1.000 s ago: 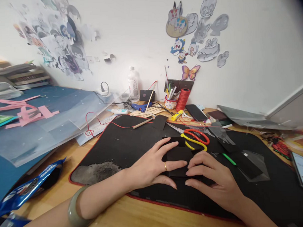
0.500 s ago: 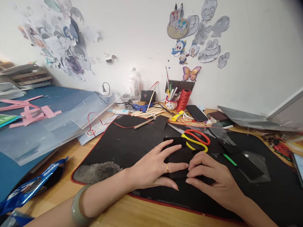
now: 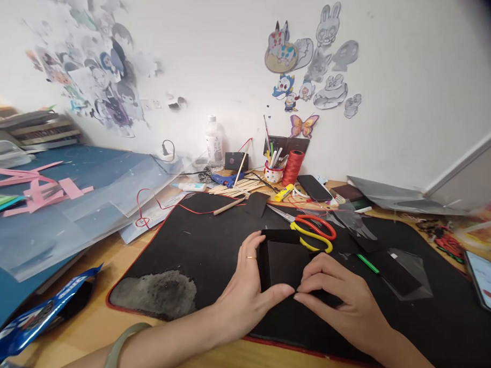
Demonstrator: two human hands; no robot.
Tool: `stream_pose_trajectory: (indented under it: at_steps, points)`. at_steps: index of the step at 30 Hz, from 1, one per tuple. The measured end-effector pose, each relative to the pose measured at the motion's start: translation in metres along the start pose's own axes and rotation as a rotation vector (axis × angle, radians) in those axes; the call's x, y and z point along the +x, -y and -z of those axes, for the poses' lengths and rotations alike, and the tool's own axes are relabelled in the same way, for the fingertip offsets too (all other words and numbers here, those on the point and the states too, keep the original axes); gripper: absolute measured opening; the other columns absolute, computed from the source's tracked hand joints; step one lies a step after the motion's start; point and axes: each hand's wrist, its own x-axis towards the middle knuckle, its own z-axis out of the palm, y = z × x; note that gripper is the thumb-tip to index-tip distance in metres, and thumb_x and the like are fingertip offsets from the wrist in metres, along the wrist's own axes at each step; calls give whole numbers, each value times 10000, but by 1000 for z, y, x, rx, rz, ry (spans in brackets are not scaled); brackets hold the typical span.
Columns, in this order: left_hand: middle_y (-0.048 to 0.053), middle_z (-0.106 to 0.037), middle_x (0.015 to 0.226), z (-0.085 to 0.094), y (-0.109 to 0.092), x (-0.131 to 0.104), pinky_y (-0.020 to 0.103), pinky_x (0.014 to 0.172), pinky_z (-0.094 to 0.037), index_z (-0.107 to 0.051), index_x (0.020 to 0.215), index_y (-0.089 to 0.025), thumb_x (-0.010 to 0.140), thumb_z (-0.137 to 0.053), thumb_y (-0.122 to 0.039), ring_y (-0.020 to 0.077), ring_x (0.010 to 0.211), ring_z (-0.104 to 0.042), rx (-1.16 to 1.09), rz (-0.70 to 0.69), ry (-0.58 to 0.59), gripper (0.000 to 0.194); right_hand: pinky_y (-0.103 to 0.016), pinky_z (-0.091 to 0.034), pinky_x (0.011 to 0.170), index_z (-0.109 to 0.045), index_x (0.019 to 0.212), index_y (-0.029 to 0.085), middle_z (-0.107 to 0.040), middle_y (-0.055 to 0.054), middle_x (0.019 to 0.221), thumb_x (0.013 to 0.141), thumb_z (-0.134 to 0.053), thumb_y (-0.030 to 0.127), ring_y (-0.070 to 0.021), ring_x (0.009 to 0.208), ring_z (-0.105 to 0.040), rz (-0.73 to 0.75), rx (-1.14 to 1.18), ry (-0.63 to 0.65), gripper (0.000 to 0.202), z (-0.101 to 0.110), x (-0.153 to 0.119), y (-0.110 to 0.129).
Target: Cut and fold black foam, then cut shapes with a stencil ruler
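At the near edge of the black mat [image 3: 199, 244], both hands are closed around a folded piece of black card [image 3: 286, 260]. The left hand [image 3: 249, 288] stands on its side against the card's left edge, fingers curled up along it and the thumb stretched beneath toward the middle; a thin ring shows on one finger and a pale green bangle [image 3: 114, 352] sits on the wrist. The right hand [image 3: 338, 296] pinches the card's near right corner, its fingertips almost meeting the left thumb. The card rests on the mat, partly lifted into a shallow box shape, with one flap upright at the back. Just beyond it lie scissors [image 3: 311, 230] with red and yellow handles, and to the right a green pen [image 3: 367, 263] beside clear plastic sheets. Farther back stand a red thread spool [image 3: 292, 167], a cup of pens [image 3: 273, 172] and a plastic bottle [image 3: 214, 142] against the sticker-covered wall. A blue snack wrapper [image 3: 36, 320] lies on the wooden table at the left.
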Motion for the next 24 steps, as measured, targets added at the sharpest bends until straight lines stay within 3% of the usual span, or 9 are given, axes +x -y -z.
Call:
stream_pose_trajectory:
  at_steps: [3, 6, 10, 12, 14, 17, 20, 24]
  points:
    - [137, -230, 1379, -3, -6, -3, 489, 1053, -239, -183, 1321, -216, 880, -444, -381, 243, 1283, -237, -18, 56, -6, 538, -252, -477, 609, -620, 747, 192, -564, -24, 728, 755, -607, 142, -129, 689, -558, 18, 4, 4, 52, 2, -1, 4]
    - [114, -280, 1373, -2, -9, -3, 455, 1060, -250, -228, 1327, -222, 914, -370, -345, 216, 1265, -285, -15, 69, 23, 453, -250, -470, 647, -616, 757, 199, -583, -21, 750, 770, -592, 156, -131, 717, -569, -3, -23, -46, 51, 14, 0, 3]
    - [84, -292, 1397, 3, -9, 2, 408, 1084, -222, -285, 1331, -225, 927, -334, -326, 193, 1279, -287, -24, 48, 59, 420, -274, -468, 693, -599, 755, 213, -610, -30, 838, 820, -534, 246, -156, 781, -589, -250, -180, -228, 97, 34, 7, -12]
    - [72, -325, 1393, 6, -9, 5, 393, 1090, -214, -317, 1329, -222, 931, -322, -314, 186, 1276, -303, -47, 35, 91, 409, -316, -485, 731, -609, 896, 223, -621, -50, 975, 814, -536, 313, -187, 845, -603, -357, -238, -175, 142, 37, 13, -23]
    - [65, -363, 1380, 11, -10, 10, 390, 1089, -214, -357, 1320, -216, 932, -316, -303, 184, 1266, -331, -77, 19, 142, 399, -367, -495, 776, -565, 1081, 220, -602, -82, 1112, 807, -531, 341, -217, 921, -608, -432, -203, -25, 301, 34, 19, -32]
    - [53, -413, 1359, 23, -9, 18, 388, 1086, -209, -413, 1296, -213, 933, -316, -299, 184, 1256, -356, -128, 18, 249, 385, -370, -498, 818, -511, 1186, 205, -616, -91, 1131, 800, -529, 294, -211, 970, -613, -473, -56, 169, 397, 23, 26, -35]
    - [30, -442, 1344, 37, -7, 25, 384, 1084, -200, -448, 1274, -232, 930, -334, -306, 183, 1251, -367, -174, 78, 334, 370, -338, -490, 841, -540, 1159, 230, -667, -55, 1027, 796, -509, 218, -186, 969, -621, -461, 19, 217, 365, 14, 26, -27]
    - [27, -489, 1303, 48, -5, 31, 399, 1061, -232, -495, 1237, -235, 916, -366, -288, 206, 1216, -410, -275, 152, 391, 350, -337, -500, 817, -535, 1151, 241, -662, -53, 1032, 781, -470, 150, -186, 953, -625, -477, 84, 186, 386, 12, 19, -16]
